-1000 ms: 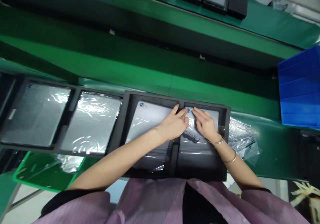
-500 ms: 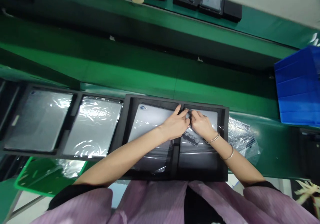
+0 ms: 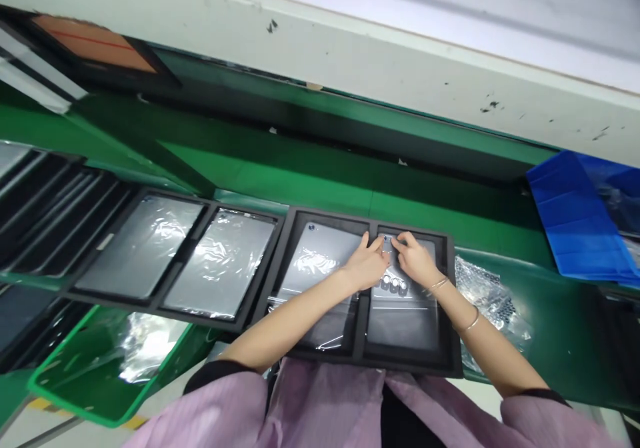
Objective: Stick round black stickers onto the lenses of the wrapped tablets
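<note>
Writing: none legible on any tablet, tray or bag; print on the plastic bag too small to read.
Foam trays: two black two-slot trays side by side on the green conveyor belt [image 3: 320, 181]; near tray [image 3: 365, 361] directly ahead, second tray [image 3: 210, 318] to its left.
Tablets: four grey tablets, backs up, one per slot, each under clear film.
Near tray, right slot: right tablet [image 3: 403, 315], camera corner at the far end, under both hands.
Near tray, left slot: left tablet [image 3: 320, 261], film wrinkled, partly crossed by the left forearm.
Second tray: two filmed tablets [image 3: 220, 265], untouched.
Round pieces: three small round silver-rimmed items in a row [image 3: 394, 283] on the right tablet, just below the fingers.
Left hand [image 3: 369, 265]: fingers together, tips pressed on the far corner of the right tablet; nothing gripped.
Right hand [image 3: 416, 259]: fingers curled, tips on the same corner, touching the left fingertips; whether a film edge is pinched cannot be told.
Bracelets: two thin bangles [image 3: 470, 321] on the right forearm.
Green bin [image 3: 65, 395]: low left, crumpled clear film inside.
Plastic bag [image 3: 493, 301]: clear, dark-printed, just right of the near tray.
Blue bin [image 3: 575, 221]: far right on the belt, contents not visible.
Dark tray stack [image 3: 45, 201]: far left, count unclear.
</note>
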`<state>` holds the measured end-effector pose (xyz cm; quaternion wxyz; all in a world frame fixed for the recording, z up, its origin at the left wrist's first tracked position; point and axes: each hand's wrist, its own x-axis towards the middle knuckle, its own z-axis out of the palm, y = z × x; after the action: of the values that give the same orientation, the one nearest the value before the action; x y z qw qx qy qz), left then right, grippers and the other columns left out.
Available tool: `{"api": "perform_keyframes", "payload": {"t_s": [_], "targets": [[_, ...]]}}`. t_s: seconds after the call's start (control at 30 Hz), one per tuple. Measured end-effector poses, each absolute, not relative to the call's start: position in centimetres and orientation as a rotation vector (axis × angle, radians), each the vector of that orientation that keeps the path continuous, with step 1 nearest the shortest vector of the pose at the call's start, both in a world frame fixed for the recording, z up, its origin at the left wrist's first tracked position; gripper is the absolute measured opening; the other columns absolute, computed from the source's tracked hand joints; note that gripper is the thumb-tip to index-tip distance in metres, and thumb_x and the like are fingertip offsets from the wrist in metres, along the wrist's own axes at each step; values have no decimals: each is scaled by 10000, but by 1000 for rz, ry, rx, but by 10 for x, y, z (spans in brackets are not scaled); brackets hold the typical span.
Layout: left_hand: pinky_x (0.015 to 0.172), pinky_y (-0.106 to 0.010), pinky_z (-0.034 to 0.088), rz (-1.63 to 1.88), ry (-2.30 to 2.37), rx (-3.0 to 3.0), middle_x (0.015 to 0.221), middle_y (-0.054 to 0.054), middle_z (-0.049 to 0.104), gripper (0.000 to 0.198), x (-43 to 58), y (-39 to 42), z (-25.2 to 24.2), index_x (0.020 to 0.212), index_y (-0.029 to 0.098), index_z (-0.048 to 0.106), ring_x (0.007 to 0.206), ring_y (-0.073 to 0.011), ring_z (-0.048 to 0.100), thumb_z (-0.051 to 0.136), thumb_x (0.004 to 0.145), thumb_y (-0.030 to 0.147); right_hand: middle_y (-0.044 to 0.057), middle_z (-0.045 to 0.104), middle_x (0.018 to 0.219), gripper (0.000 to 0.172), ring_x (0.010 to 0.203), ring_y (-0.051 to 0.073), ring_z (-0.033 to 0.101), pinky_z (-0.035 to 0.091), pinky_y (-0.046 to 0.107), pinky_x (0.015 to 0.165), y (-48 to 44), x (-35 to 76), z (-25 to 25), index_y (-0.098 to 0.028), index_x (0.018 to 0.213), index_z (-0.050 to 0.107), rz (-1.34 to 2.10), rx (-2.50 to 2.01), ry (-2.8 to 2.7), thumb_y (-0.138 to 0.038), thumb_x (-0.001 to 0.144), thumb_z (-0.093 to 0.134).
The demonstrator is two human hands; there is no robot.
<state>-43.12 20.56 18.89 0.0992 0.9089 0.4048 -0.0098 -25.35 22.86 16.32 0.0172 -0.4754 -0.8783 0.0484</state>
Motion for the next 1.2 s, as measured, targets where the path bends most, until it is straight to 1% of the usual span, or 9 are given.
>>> {"api": "perform_keyframes", "payload": {"t_s": [0.13,0.23,0.37,0.47,0.63,0.73,0.87,0.97,1.2], "targets": [[1036,-621,227,42,1215,2612,1207,-260,586,262,-427,206,187,1016,41,621,1229,-317,439,433,857,130,151,593,1010,328,712,169,623,476,242,550,225,-272,160,-104,1057,638,143,-1537,-2718,-100,862,373],[1072,-591,160,124,1212,2518,1046,-220,666,216,-420,208,188,945,46,635,1207,-311,450,480,795,65,127,613,996,304,719,158,629,470,229,564,229,-270,164,-130,1001,664,154,-1535,-2685,-92,848,404],[993,-470,340,334,1273,2276,933,-152,690,144,-431,202,201,867,115,616,1150,-283,500,477,839,143,68,642,1038,385,849,156,634,506,251,722,224,-249,191,-201,1069,653,141,-1493,-2548,-54,823,395],[799,-373,461,537,1381,1976,805,-93,675,272,-457,181,214,801,163,568,894,-238,618,342,924,253,101,660,996,333,932,206,618,498,342,828,195,-251,220,-173,1099,633,-29,-1375,-2147,-107,858,412],[635,-261,485,781,1330,1532,685,-25,625,449,-487,136,228,757,165,535,704,-167,632,242,943,449,80,677,995,203,882,209,618,492,365,766,140,-307,248,-222,1024,635,119,-1011,-2163,-149,854,552],[645,-264,494,898,1182,1235,759,-33,636,441,-494,118,231,867,137,585,689,-147,614,388,880,532,81,676,1025,146,860,197,604,497,363,753,130,-336,246,-203,990,642,314,-963,-2213,-195,871,558],[692,-251,470,967,951,750,756,-11,650,342,-511,104,231,906,138,636,685,-122,598,750,651,334,82,658,1084,184,901,189,593,499,368,768,133,-347,241,-214,1044,637,480,-912,-2232,-210,889,539],[679,-246,466,938,1017,716,689,1,645,214,-526,101,231,782,134,640,666,-122,603,746,645,260,85,640,1122,233,911,185,588,502,370,767,133,-351,239,-232,1103,624,554,-867,-2280,-194,896,524],[647,-248,486,837,1063,843,675,-5,653,102,-550,112,237,731,147,636,662,-137,613,663,717,244,88,650,1047,232,916,194,590,524,369,747,141,-369,235,-235,1091,647,813,-891,-2168,-227,875,564]]}}
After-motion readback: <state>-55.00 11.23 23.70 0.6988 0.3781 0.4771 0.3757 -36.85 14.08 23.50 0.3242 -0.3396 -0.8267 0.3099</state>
